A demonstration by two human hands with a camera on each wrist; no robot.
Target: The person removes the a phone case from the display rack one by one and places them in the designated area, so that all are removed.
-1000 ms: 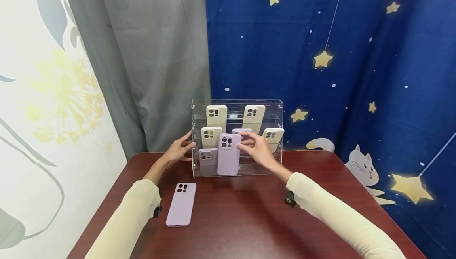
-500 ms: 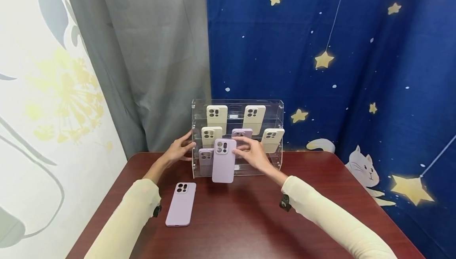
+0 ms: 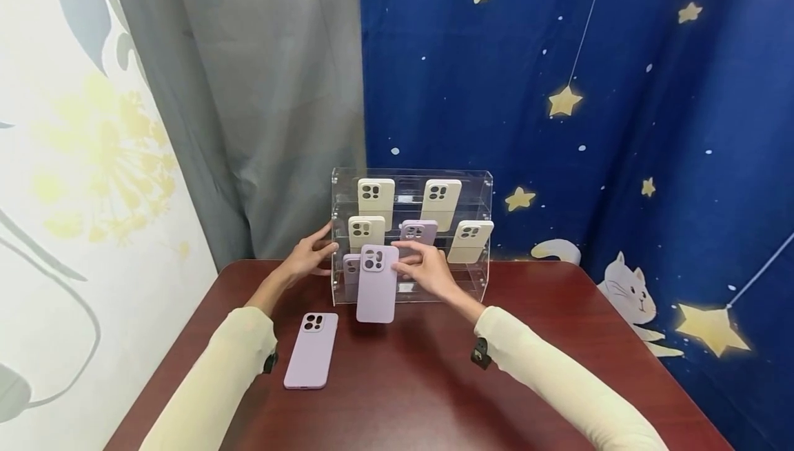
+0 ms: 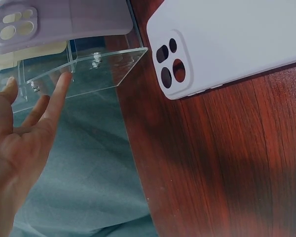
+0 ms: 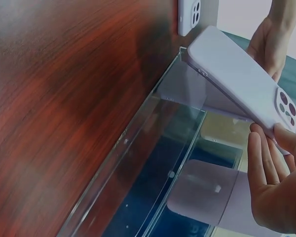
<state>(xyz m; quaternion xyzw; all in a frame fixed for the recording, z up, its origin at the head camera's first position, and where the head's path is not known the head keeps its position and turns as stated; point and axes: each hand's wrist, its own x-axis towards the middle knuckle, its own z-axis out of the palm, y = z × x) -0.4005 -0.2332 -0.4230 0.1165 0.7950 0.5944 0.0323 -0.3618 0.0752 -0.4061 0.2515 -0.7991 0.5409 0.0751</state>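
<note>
My right hand [image 3: 423, 268] pinches a lilac phone case [image 3: 376, 292] by its upper right edge, thumb in front and fingers behind. The case stands tilted in front of a clear acrylic display rack [image 3: 412, 175]; in the right wrist view its camera cutouts [image 5: 286, 104] are close to the thumb. My left hand [image 3: 308, 258] rests against the rack's left side panel [image 4: 89, 74], its fingers extended in the left wrist view. Another lilac phone case [image 3: 311, 354] lies on the table, camera end toward the rack. The held case partly hides a lilac case [image 3: 351, 278] on the bottom tier.
Cream phone cases stand on the rack's top tier, one left [image 3: 375, 197] and one right [image 3: 442, 199]. On the middle tier are a cream case [image 3: 367, 230], a lilac case [image 3: 422, 229] and another cream case [image 3: 470, 238]. Curtains [image 3: 298, 92] hang behind the dark red table [image 3: 422, 382].
My right hand has drawn the lilac case away from the rack, toward me and leftward, uncovering the middle tier's lilac case. My left hand stays at the rack's side.
</note>
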